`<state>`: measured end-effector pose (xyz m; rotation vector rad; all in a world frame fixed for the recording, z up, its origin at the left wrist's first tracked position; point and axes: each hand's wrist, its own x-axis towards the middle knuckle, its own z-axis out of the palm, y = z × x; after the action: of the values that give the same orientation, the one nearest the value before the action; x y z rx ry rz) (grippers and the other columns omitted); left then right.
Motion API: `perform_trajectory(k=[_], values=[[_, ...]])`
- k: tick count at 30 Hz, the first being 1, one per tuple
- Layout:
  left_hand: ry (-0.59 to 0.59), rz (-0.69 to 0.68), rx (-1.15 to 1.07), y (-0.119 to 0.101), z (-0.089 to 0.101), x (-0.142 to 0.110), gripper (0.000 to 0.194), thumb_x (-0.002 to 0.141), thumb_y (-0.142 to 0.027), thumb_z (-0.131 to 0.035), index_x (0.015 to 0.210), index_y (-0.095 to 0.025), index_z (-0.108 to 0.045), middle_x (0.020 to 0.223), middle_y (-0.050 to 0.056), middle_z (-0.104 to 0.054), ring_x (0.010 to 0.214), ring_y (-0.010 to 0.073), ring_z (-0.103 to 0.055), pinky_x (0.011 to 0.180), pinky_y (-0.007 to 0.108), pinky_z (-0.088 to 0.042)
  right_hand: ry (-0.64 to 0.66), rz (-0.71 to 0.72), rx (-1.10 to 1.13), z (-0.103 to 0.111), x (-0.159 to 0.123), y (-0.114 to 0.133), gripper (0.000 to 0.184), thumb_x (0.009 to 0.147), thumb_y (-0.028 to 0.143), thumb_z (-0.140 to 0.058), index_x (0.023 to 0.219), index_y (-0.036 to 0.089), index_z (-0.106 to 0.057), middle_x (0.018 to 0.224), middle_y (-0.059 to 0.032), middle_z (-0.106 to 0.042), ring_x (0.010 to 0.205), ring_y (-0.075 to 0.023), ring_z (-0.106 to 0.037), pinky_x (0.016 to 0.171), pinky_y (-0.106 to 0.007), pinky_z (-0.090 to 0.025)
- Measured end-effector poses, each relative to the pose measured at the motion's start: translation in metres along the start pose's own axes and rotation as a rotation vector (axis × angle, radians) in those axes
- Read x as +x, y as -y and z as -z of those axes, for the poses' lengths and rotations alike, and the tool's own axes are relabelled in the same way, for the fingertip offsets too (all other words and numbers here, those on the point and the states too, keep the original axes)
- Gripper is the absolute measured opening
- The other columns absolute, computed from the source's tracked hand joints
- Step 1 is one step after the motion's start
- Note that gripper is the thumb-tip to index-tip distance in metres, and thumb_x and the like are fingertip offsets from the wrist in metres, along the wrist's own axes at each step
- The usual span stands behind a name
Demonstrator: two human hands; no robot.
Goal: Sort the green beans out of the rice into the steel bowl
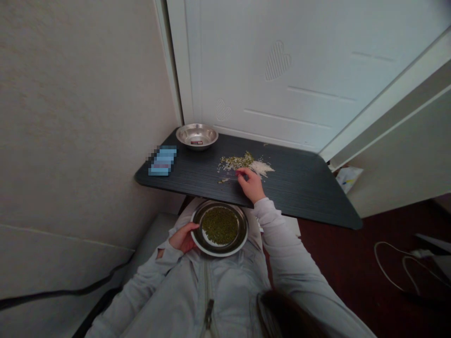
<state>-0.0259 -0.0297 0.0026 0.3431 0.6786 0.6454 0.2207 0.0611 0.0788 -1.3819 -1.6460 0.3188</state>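
My left hand (183,237) grips the left rim of a steel bowl (243,233), its thumb over the edge, holding it at my lap just below the table edge. Small green beans (220,224), which look like mung beans, cover much of the bowl's bottom. Over the table, my right hand (251,184) is at the near side of a spread of mixed green beans and white grains (232,162). Its fingers are curled together, and whatever they pinch is too small to make out. A pile of white rice-like grains (261,168) lies just beyond this hand.
On the dark table (303,188), a second steel bowl (197,136) with a label inside stands at the back left. A blurred blue object (162,160) lies at the left end. A white door (253,61) rises behind; a cable (382,267) lies at right.
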Motion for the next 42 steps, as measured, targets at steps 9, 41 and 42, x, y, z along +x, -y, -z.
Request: perform_trajectory(k=[9,41,42], values=[[-0.047,0.030,0.012,-0.001,-0.002,0.000,0.043,0.072,-0.019,-0.052,0.114,-0.008,-0.057,0.089,0.011,-0.075,0.105,0.0287,-0.060,0.094,0.041,-0.042,0.079,0.016,0.082,0.001,-0.002,0.001,0.018,0.070,0.021,-0.047,0.078,0.021,-0.063,0.080,-0.0020,-0.068,0.080,-0.0188,-0.061,0.080,-0.034,-0.045],[0.005,0.024,0.015,0.001,0.008,0.004,0.028,0.070,-0.021,-0.056,0.093,-0.011,-0.068,0.082,0.009,-0.075,0.104,0.0285,-0.060,0.095,0.040,-0.041,0.088,-0.104,0.221,0.002,-0.004,-0.001,0.013,0.066,0.023,-0.048,0.071,0.019,-0.058,0.069,-0.0008,-0.061,0.069,-0.0171,-0.055,0.070,-0.030,-0.042],[0.018,0.023,0.016,0.001,0.008,0.004,0.029,0.070,-0.021,-0.056,0.094,-0.011,-0.068,0.082,0.009,-0.075,0.105,0.0286,-0.060,0.095,0.040,-0.040,0.083,-0.110,0.219,0.002,-0.004,-0.001,0.013,0.066,0.024,-0.048,0.071,0.019,-0.058,0.070,-0.0008,-0.061,0.069,-0.0171,-0.055,0.070,-0.030,-0.042]])
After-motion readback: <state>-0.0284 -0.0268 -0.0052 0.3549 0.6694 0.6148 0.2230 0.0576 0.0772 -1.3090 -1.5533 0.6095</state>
